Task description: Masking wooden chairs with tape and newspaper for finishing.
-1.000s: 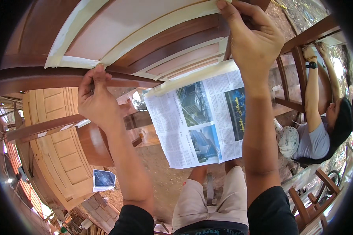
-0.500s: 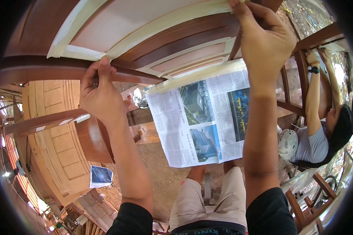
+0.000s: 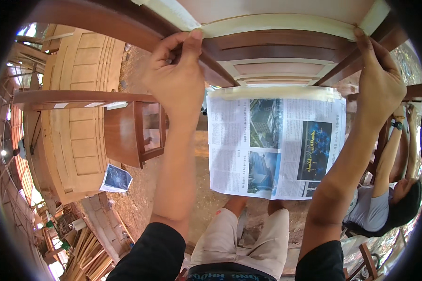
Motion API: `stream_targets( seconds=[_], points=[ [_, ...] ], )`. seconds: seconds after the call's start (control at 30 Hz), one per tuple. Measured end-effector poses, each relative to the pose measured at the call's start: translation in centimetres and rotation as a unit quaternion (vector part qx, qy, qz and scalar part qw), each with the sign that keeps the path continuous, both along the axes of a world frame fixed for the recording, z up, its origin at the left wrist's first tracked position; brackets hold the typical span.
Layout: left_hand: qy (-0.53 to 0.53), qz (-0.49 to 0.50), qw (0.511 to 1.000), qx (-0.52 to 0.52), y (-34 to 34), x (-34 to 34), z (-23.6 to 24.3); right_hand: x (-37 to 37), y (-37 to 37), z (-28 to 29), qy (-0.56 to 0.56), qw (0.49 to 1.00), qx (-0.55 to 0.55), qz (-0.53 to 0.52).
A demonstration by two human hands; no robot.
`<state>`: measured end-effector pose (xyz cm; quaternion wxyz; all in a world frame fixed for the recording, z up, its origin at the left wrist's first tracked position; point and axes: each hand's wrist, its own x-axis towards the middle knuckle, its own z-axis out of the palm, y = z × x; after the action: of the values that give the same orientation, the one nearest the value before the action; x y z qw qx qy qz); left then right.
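As the left hand and right hand, nearly closed, pinch its ends, apparently to hold it straight, a cream tape strip borders the lower edge of a pale-pink panel; beyond is a printed white newspaper sheet.

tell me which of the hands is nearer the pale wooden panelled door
Left. The left hand is right of the door, by the pale strip's left end; the right hand is much farther right, by its other end.
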<state>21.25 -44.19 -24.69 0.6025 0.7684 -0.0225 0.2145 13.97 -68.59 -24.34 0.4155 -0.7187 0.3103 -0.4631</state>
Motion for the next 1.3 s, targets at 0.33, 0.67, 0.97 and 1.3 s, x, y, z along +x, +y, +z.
stream_targets(
  seconds=[0.33, 0.67, 0.97, 1.3],
  points=[
    [-0.028, 0.008, 1.0, 0.0, -0.1, 0.4, -0.6, -0.2, -0.4, -0.5, 0.055, 0.996, -0.062, -0.033],
    [-0.035, -0.007, 0.999, -0.009, -0.1, 0.3, -0.4, -0.2, 0.1, -0.1, 0.05, 0.997, -0.044, -0.025],
    [-0.036, 0.008, 0.999, -0.006, -0.3, 0.3, -0.3, -0.3, -0.1, -0.9, 0.063, 0.996, -0.059, -0.036],
    [-0.083, 0.03, 0.996, 0.006, -0.5, 0.8, -1.4, 0.3, 0.3, -0.7, 0.068, 0.991, -0.093, -0.073]
  ],
)
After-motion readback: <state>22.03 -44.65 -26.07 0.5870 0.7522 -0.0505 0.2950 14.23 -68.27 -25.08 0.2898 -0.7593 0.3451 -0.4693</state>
